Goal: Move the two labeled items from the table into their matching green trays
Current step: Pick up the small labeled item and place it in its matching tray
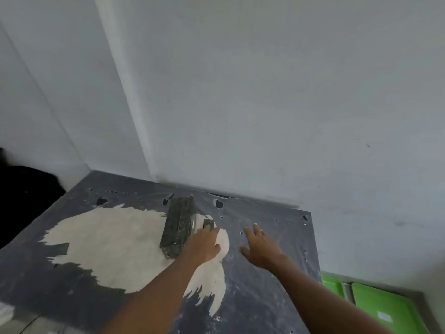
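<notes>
A long dark green-black block (179,225) lies on the worn grey table (265,297), near its far side. A much smaller dark block (208,223) sits just right of it. My left hand (204,244) rests on the table between the two, fingertips touching the small block and its side against the long one; I cannot tell if it grips either. My right hand (261,247) hovers flat over the bare table to the right, fingers spread, holding nothing. Two green trays (382,307) lie low at the bottom right, beyond the table's right edge; one carries a white label (384,317).
The table top has a large pale patch (115,244) where the coating has worn off, and several small holes. White walls meet in a corner right behind the table. A dark shape (24,196) fills the left edge of view.
</notes>
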